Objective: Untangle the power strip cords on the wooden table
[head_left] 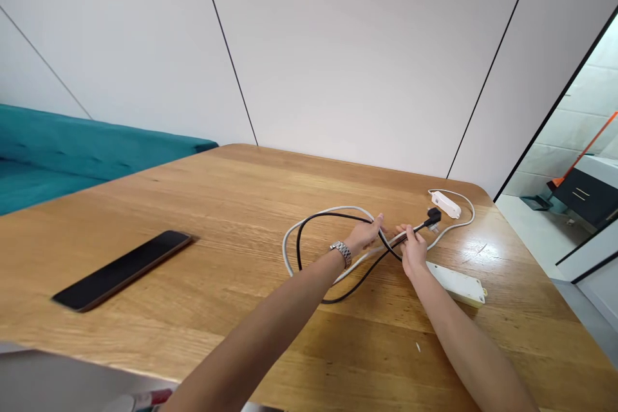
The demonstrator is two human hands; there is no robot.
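A black power cable (346,296) and a white power cable (286,246) lie looped together on the table and cross between my hands. My left hand (367,233), with a metal watch on the wrist, is closed around the cables on the loop's far right side. Just right of it, my right hand (413,248) pinches both cables close to their plug ends. A black plug (434,216) sticks out beyond those fingers, with a white plug (433,228) partly hidden beneath it. Beside my right forearm lies a white power strip (458,284), partly covered by the arm.
A smaller white power strip (445,204) lies near the table's far right corner, its cord curving around it. On the left of the wooden table (232,206) rests a black phone-like slab (123,270). A teal sofa (96,145) and a wall stand behind.
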